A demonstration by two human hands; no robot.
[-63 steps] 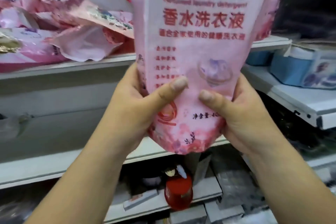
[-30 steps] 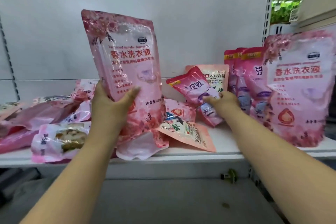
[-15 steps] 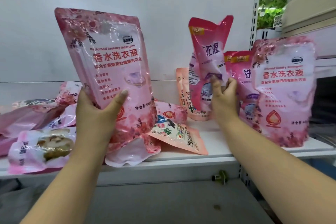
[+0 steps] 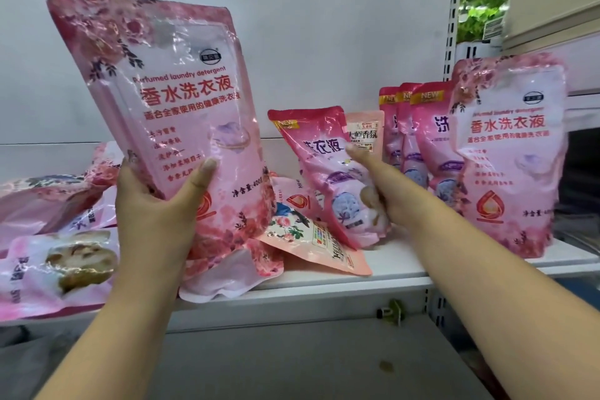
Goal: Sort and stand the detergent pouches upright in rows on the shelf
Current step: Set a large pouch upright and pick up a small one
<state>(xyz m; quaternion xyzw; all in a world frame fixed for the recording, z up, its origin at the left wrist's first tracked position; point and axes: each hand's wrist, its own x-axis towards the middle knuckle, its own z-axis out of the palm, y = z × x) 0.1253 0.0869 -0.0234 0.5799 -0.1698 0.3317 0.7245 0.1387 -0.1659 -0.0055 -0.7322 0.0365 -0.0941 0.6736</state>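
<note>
A white shelf held pink pouches. The left hand gripped a large pouch upright, above a lying heap; the right hand clasped a leaning pouch, nearer the standing row.

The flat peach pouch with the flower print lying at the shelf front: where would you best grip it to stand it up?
Probably its free front corner, approached from the shelf's open front. The flower-print pouch lies flat, its rear tucked under the leaning dark-pink pouch.
</note>
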